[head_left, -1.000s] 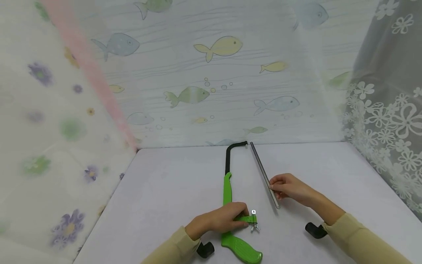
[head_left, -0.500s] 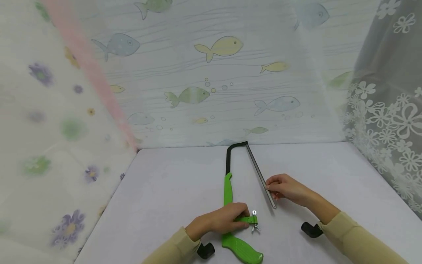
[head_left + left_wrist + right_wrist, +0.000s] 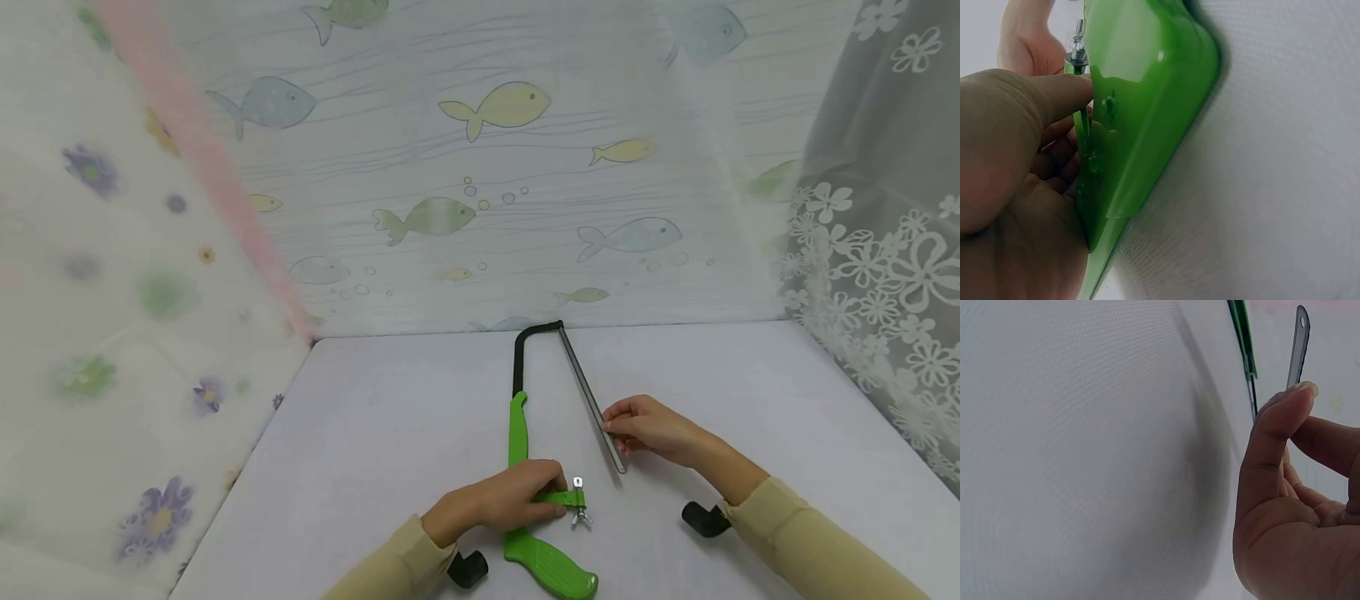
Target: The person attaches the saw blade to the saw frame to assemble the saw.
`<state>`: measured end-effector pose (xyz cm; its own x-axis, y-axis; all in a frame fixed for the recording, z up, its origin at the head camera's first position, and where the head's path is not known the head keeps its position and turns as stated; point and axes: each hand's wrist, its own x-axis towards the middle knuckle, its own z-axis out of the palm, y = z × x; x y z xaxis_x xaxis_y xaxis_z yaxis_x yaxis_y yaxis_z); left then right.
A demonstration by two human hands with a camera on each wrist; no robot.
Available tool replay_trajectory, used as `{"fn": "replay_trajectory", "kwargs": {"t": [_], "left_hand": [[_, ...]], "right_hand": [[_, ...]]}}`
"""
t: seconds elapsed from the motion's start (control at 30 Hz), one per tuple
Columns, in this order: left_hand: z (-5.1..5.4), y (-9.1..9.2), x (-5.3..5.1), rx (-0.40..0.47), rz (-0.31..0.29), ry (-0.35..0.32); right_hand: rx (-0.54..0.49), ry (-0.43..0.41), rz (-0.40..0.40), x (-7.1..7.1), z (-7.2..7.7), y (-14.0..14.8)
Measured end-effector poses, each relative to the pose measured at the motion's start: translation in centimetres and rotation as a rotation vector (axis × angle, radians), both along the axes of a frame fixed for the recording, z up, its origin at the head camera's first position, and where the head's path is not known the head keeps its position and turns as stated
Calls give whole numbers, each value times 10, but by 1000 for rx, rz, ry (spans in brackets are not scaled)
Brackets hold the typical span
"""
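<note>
A hacksaw frame [image 3: 518, 433] with a green body and a black bent front arm lies on the white table. My left hand [image 3: 510, 497] grips its green part near the handle, beside a bracket with a metal pin and wing nut [image 3: 581, 517]. Between thumb and fingers my right hand [image 3: 656, 429] pinches a thin grey hacksaw blade [image 3: 588, 387]. The blade's far end meets the tip of the black arm; whether it is hooked there is too small to tell. Its near end, with a hole and toothed edge in the right wrist view, stands apart from the bracket pin.
Each wrist carries a black camera mount [image 3: 705, 520]. Behind the table [image 3: 375, 417] hangs a curtain printed with fish [image 3: 517, 104]. Flowered cloth [image 3: 90, 333] lines the left side, and lace [image 3: 892, 275] the right.
My right hand has moved a little left with the blade, so the blade's far end now meets the black arm's tip instead of standing just right of it. The left hand stays put.
</note>
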<state>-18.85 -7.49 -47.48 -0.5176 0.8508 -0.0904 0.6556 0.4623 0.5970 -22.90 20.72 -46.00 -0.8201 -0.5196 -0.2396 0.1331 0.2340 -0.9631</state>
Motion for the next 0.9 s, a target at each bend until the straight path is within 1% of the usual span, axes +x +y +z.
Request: {"fn": "replay_trajectory", "kwargs": {"t": [0.23, 0.47, 0.7, 0.9], "left_hand": [[-2, 0, 0, 6, 2, 10], [-3, -1, 0, 38, -2, 58], [-3, -1, 2, 96, 39, 63], [-3, -1, 2, 138, 75, 42]], "right_hand": [[51, 4, -27, 3, -4, -5], [68, 6, -37, 5, -5, -10], [72, 9, -35, 6, -6, -12], [59, -12, -32, 6, -8, -15]]}}
